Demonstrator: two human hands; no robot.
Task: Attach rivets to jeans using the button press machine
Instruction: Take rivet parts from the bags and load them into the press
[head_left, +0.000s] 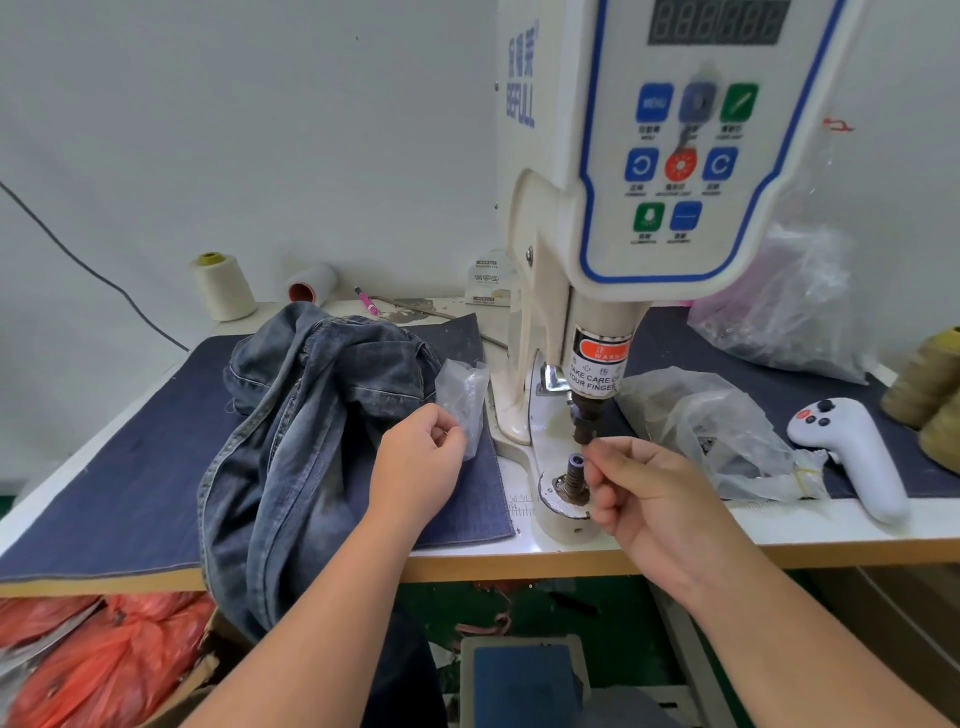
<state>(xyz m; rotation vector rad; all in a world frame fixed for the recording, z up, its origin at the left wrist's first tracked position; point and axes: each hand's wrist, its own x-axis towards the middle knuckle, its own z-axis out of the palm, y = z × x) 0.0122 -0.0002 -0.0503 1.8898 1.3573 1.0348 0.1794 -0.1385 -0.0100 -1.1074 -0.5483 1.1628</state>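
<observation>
Metal, perhaps a rivet, too small to tell, sits pinched in the right hand (649, 499) beside the lower die (575, 470) of the button press machine (623, 208). The left hand (421, 457), fingers curled, apparently pinches something tiny above the jeans (311, 415) heaped on the table (779, 525).

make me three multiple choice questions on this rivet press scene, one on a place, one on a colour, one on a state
1. Where do the jeans lie relative to the button press machine?
A. to its left
B. under its punch
C. to its right

2. What colour is the round middle button on the control panel?
A. yellow
B. red
C. white

3. What is the right hand doing?
A. lying flat on the table
B. gripping the white controller
C. pinching at the lower die

Answers: 1 A, they are heaped left of the machine. 2 B, it shows red between blue buttons. 3 C, its fingertips meet beside the die.
</observation>
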